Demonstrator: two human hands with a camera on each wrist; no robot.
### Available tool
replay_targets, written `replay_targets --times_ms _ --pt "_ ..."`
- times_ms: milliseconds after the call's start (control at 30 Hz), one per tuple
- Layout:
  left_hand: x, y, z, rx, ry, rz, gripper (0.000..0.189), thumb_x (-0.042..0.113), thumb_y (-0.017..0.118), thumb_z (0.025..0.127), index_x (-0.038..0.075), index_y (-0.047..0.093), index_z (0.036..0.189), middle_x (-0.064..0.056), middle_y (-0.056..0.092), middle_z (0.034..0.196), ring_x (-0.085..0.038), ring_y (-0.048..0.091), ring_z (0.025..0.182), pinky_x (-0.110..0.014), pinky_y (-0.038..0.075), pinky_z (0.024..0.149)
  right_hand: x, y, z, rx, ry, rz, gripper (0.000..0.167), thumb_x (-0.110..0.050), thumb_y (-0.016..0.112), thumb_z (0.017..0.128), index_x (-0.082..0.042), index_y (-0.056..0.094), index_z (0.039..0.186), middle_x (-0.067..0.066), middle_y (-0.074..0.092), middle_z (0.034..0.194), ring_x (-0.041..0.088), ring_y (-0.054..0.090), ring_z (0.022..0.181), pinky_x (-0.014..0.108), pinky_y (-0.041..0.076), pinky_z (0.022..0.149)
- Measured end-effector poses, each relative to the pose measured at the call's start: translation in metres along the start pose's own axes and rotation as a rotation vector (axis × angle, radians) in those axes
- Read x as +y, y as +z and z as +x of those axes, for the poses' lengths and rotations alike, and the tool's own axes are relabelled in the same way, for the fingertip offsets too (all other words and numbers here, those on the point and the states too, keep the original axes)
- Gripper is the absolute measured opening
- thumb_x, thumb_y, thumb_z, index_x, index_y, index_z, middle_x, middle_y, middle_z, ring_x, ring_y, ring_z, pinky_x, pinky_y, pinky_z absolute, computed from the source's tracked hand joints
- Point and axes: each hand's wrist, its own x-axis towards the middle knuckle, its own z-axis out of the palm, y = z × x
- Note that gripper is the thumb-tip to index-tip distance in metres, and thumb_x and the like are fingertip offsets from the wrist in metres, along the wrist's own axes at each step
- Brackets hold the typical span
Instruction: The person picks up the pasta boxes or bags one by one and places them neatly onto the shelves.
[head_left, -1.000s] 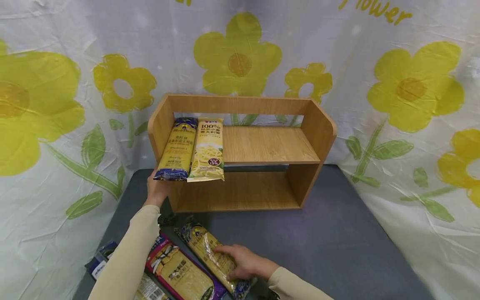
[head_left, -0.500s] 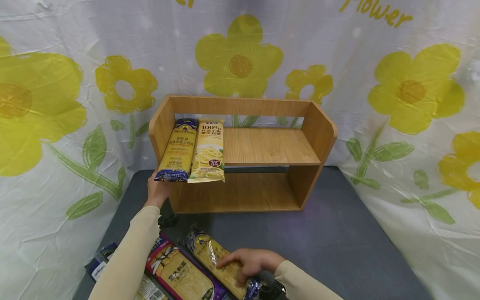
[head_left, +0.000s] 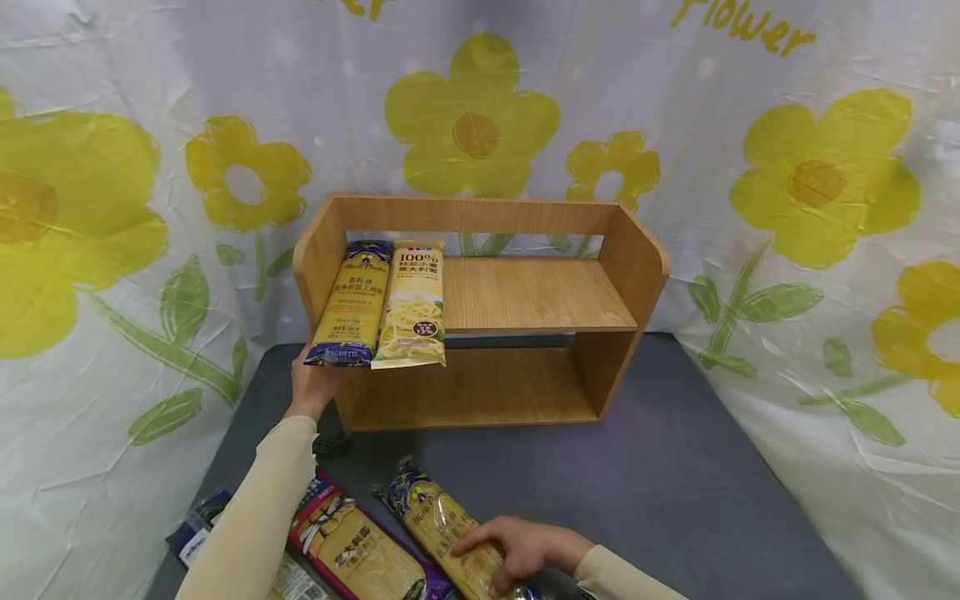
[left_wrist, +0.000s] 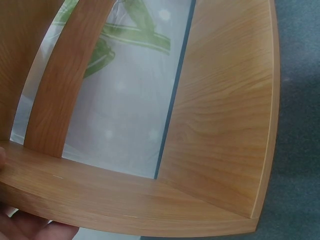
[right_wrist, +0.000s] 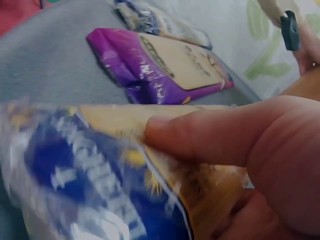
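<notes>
My left hand (head_left: pixel 311 390) grips the left side panel of a two-tier wooden shelf (head_left: pixel 540 292). In the left wrist view its fingers (left_wrist: pixel 50 231) curl under the panel (left_wrist: pixel 110 197), the thumb tip just showing at the left edge. Below the shelf, my right hand (head_left: pixel 528 546) holds a blue-and-yellow pack of spaghetti (head_left: pixel 435 512) near its lower end. The right wrist view shows the thumb (right_wrist: pixel 200 132) lying across the clear wrapper, with other fingers on the underside, partly hidden. Beside this pack lies a purple-edged pasta pack (head_left: pixel 360 546).
On the upper tier, a blue-and-yellow spaghetti pack (head_left: pixel 351 304) and a cream pasta pack (head_left: pixel 411 312) lie side by side at the left. Another pack (head_left: pixel 300 579) is partly covered by the left sleeve (head_left: pixel 255 508). A flower-printed curtain (head_left: pixel 480 92) surrounds the dark table (head_left: pixel 697 475).
The right hand and its spaghetti pack have shifted to the right, widening the gap to the purple-edged pack. The left hand keeps its grip on the shelf panel.
</notes>
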Motion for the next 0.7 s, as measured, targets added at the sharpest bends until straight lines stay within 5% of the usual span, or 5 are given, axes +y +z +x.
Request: replay_targets --times_ms 200,367,700 --pt "-0.001 0.001 0.0 0.016 0.023 0.01 0.053 0.028 0.043 0.108 0.002 0.038 0.153 -0.032 0.06 0.124 -0.036 0.058 0.088 -0.033 0.042 0.062 0.009 0.004 -0.021 0.016 -0.051 0.159 0.068 0.011 0.075 0.074 0.0 0.06 0.139 0.019 0.059 0.144 -0.004 0.053 0.117 0.015 0.046 0.095" --pt "-0.002 0.002 0.0 0.024 0.011 -0.006 0.054 0.032 0.045 0.107 0.003 0.04 0.152 -0.03 0.062 0.121 -0.034 0.058 0.085 -0.032 0.042 0.061 0.018 0.008 -0.038 0.05 -0.108 0.224 0.063 0.007 0.073 0.082 0.007 0.055 0.142 0.028 0.055 0.145 0.0 0.049 0.131 0.015 0.041 0.103" --pt "0.0 0.0 -0.001 0.028 0.017 0.005 0.054 0.029 0.045 0.107 0.002 0.038 0.153 -0.032 0.062 0.12 -0.034 0.059 0.083 -0.032 0.042 0.059 0.031 0.015 -0.075 0.235 -0.078 0.292 0.063 -0.002 0.077 0.083 0.009 0.055 0.14 0.031 0.053 0.145 -0.005 0.047 0.131 0.013 0.039 0.102"
